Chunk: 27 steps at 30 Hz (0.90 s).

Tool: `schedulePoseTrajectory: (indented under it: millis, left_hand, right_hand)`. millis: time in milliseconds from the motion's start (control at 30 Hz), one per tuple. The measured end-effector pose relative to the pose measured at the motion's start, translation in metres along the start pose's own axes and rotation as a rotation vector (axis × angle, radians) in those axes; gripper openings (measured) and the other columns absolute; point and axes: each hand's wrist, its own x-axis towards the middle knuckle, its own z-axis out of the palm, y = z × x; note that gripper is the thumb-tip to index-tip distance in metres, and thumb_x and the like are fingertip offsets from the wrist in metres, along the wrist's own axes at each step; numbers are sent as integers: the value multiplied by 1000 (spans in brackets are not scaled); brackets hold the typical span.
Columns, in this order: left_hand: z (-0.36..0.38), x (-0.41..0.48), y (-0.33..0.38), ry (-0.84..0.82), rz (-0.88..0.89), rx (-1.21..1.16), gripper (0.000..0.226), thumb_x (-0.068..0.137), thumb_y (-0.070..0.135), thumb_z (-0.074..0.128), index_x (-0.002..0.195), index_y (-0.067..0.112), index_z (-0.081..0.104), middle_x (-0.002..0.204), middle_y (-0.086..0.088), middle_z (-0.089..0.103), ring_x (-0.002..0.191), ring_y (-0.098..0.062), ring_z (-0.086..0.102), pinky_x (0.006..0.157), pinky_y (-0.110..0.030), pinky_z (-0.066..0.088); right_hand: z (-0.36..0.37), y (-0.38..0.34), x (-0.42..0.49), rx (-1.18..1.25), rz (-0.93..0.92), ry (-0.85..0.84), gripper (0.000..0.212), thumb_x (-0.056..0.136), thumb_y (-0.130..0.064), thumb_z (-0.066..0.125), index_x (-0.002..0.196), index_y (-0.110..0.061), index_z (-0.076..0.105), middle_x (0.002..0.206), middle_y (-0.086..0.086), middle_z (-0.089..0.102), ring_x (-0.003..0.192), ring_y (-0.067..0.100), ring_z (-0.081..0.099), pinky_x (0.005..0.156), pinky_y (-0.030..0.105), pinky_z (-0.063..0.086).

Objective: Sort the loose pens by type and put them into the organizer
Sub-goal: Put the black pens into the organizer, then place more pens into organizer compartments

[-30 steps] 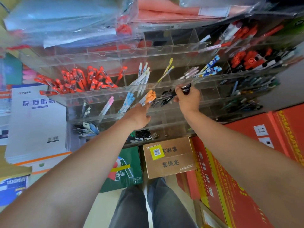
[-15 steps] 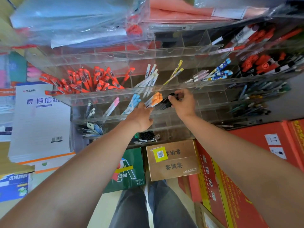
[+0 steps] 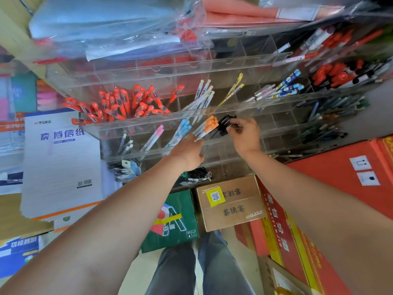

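A clear acrylic organizer (image 3: 148, 122) with tiered compartments fills the shelf in front of me. My right hand (image 3: 244, 137) grips a bundle of black pens (image 3: 226, 124) at a middle compartment, their tips pointing down into it. Beside them, my left hand (image 3: 188, 153) holds the lower ends of the orange-capped pens (image 3: 209, 126). Red pens (image 3: 123, 103) crowd the upper left compartments. Blue-capped pens (image 3: 182, 128) and pink-capped pens (image 3: 156, 134) stand in the row left of my left hand. White pens (image 3: 202, 96) lean in the upper middle.
Red and black markers (image 3: 336, 74) and dark green pens (image 3: 331, 107) fill the right compartments. Plastic-wrapped folders (image 3: 119, 26) hang above. A white paper box (image 3: 59, 158) stands at left. On the floor sit a brown carton (image 3: 231, 201), a green box (image 3: 172, 220) and red boxes (image 3: 319, 199).
My right hand has carried the black pens leftward, next to the orange-capped pens. My left hand stays at the orange-capped pens.
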Motion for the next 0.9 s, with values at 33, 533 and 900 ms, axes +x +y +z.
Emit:
schedulePoseTrajectory:
  millis: [33, 533, 900]
  left_hand:
    - [0, -3, -1, 6, 11, 2, 59, 98, 30, 45, 151, 16, 23, 153, -9, 21, 133, -30, 40, 108, -40, 38]
    - [13, -30, -12, 67, -46, -14, 63, 99, 31, 45, 153, 18, 17, 162, -3, 5, 146, -28, 15, 116, -42, 21]
    - [24, -19, 2, 6, -113, 63, 65, 100, 32, 41, 154, 15, 9, 161, -7, -7, 148, -25, -5, 118, -42, 13]
  right_hand:
    - [1, -1, -2, -5, 11, 11, 34, 90, -14, 64, 124, -10, 60, 133, 15, 45, 108, 24, 57, 101, 19, 36]
    - [5, 3, -14, -31, -47, 43, 26, 90, -1, 54, 112, -6, 68, 108, 11, 69, 96, 23, 65, 92, 32, 49]
    - [2, 19, -15, -104, -156, -122, 45, 94, -8, 53, 138, -11, 46, 126, 10, 41, 102, 20, 54, 102, 21, 37]
